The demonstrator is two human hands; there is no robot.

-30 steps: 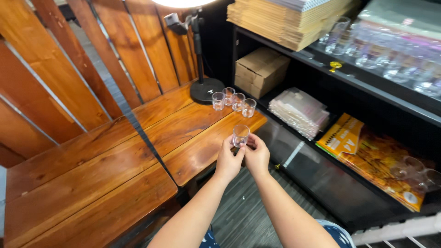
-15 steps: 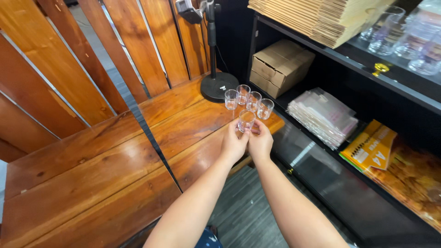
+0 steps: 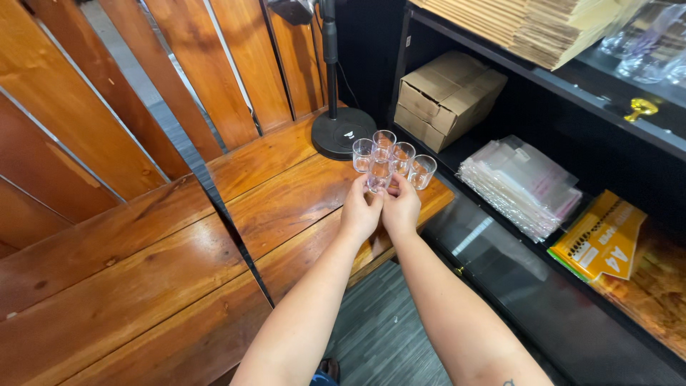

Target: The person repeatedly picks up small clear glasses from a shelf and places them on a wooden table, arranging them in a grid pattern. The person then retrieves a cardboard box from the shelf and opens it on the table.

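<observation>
Both my hands reach out over a wooden bench top (image 3: 286, 193). My left hand (image 3: 360, 212) and my right hand (image 3: 401, 207) together hold one small clear glass (image 3: 379, 175) by its base, just in front of a cluster of several similar small clear glasses (image 3: 400, 156) standing on the wood. The held glass touches or nearly touches the cluster. My fingers hide its lower part.
A round black stand base (image 3: 343, 133) with a pole sits behind the glasses. To the right, black shelving holds a cardboard box (image 3: 446, 96), a stack of clear plastic bags (image 3: 522, 182), a yellow paper pack (image 3: 599, 239) and stacked flat cardboard (image 3: 529, 25). Slatted wooden backrest at left.
Both hands have carried the small glass forward from the bench's near edge up to the cluster of glasses. The camera view has closed in on them.
</observation>
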